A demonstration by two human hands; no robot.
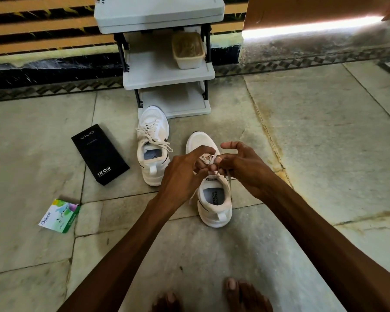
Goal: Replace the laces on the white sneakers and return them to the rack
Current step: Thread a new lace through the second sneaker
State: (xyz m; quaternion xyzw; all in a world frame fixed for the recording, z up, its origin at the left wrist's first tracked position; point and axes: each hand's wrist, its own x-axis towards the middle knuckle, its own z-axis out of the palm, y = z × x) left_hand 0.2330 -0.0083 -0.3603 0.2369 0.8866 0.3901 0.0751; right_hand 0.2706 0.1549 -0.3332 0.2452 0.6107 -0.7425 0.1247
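Sneaker in hand (214, 199): white, flat on the floor right under the grip, heel toward the person, toe pointing away toward the rack.
Lace (206, 157): pale, bunched over the tongue between both hands; one loose end trailing down the shoe's right side, below the grip.
Left hand (182, 172): fingers curled in, pinching the lace from the left; likely steadying one strand for threading or knotting.
Right hand (241, 167): fingertips pinched on the lace just opposite, thumb lifted clear; probably drawing the other strand taut.
Second sneaker (153, 149): beyond and left of the grip, laced, ends lying loose; apparently set aside as done.
Rack (167, 70): grey shelves well beyond the grip; tub (188, 50) on the middle shelf; bottom shelf a likely home for the pair.
Black box (99, 154): left of the grip, past the second sneaker.
Green packet (60, 216): farther left, nearer the person.
Floor (324, 154): worn stone slabs, dull and stained; strip of daylight far right of the grip.
Bare feet (241, 293): below the grip, at the near edge.
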